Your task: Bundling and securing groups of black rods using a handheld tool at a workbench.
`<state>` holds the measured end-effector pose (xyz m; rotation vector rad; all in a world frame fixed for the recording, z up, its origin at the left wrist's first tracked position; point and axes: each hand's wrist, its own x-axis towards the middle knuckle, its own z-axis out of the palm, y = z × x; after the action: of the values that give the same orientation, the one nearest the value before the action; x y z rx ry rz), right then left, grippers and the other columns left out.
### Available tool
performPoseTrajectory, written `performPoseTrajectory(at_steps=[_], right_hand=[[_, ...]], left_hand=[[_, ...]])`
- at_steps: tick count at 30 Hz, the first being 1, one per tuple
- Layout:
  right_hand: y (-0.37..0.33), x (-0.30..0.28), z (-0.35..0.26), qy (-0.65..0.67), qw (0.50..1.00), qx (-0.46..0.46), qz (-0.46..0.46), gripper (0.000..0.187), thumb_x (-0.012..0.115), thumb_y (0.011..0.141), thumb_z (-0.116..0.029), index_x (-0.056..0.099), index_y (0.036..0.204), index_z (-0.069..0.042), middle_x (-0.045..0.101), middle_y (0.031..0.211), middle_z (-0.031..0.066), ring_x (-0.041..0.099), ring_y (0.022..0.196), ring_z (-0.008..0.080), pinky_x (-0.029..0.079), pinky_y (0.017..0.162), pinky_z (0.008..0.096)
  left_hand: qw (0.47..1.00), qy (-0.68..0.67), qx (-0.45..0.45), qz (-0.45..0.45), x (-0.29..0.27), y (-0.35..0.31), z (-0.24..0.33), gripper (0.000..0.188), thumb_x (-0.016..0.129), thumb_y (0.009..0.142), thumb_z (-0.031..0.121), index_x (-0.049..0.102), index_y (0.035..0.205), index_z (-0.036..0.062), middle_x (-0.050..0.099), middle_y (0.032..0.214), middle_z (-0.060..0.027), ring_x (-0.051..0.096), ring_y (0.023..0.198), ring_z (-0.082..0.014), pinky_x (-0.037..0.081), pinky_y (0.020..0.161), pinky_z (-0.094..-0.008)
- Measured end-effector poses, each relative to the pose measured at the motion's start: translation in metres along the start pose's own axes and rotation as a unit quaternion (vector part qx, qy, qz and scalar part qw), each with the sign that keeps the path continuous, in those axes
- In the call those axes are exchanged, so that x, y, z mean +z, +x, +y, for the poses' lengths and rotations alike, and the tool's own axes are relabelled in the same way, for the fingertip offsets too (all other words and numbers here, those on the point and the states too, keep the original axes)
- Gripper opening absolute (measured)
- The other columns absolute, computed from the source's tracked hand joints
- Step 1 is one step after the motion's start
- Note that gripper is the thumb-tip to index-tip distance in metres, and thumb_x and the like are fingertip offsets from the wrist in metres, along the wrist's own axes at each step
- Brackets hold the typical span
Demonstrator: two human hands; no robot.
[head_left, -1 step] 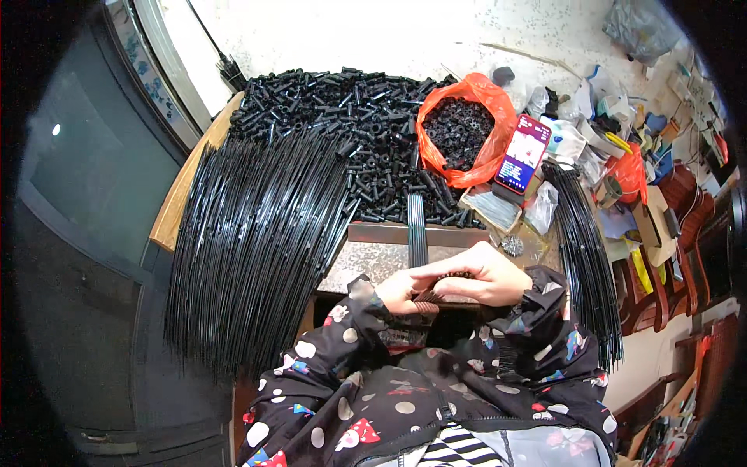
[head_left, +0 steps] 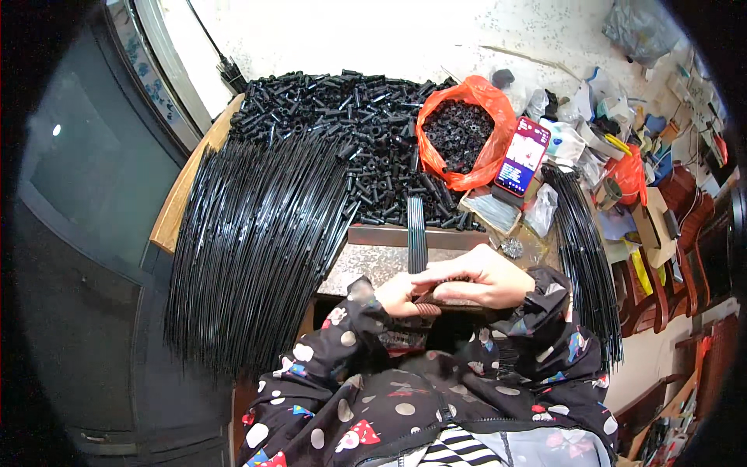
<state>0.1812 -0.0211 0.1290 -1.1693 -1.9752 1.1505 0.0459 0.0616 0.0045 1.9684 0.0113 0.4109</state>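
Close in front of me, both hands meet at the near edge of the work surface. My left hand (head_left: 399, 296) is closed around a small bundle of thin black rods (head_left: 418, 233), which stretches away from me toward the heap of parts. Curled over the bundle's near end is my right hand (head_left: 486, 279), its fingertips touching the left hand. Small dark pieces show between its thumb and fingers, too small to make out well. An orange plastic bag (head_left: 504, 109) holding many small black parts stands beyond my right hand.
Black tubular plastic parts (head_left: 319, 105) lie heaped at the back. Long black rods hang over the table edge at left (head_left: 249, 257) and right (head_left: 583, 257). A lit phone (head_left: 521, 156) leans beside the bag. Mixed clutter (head_left: 615, 140) fills the far right. A wooden table edge (head_left: 175, 210) shows left.
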Motion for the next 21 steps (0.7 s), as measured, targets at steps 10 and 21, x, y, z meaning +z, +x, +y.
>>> performPoseTrajectory(at_steps=[10, 21], right_hand=[[0.016, -0.030, 0.031, 0.124, 0.950, 0.036, 0.285, 0.031, 0.046, 0.070, -0.005, 0.043, 0.101, 0.001, 0.053, 0.089, 0.0096, 0.051, 0.080, 0.0163, 0.039, 0.071, 0.0268], [-0.018, -0.034, 0.144, -0.475, 0.788, 0.097, 0.379, 0.006, 0.054, 0.059, -0.010, 0.052, 0.059, -0.005, 0.042, 0.064, 0.0066, 0.042, 0.068, 0.0224, 0.037, 0.059, 0.0300]], left_hand=[[0.996, -0.077, 0.044, -0.031, -0.029, 0.023, 0.082, 0.018, 0.055, 0.068, 0.011, 0.054, 0.083, 0.0009, 0.057, 0.072, -0.0094, 0.055, 0.067, -0.0137, 0.042, 0.062, -0.0223], [0.997, -0.050, 0.050, 0.016, -0.028, 0.005, 0.086, 0.020, 0.054, 0.065, -0.001, 0.053, 0.084, -0.0013, 0.056, 0.075, -0.0100, 0.054, 0.072, -0.0179, 0.041, 0.065, -0.0241]])
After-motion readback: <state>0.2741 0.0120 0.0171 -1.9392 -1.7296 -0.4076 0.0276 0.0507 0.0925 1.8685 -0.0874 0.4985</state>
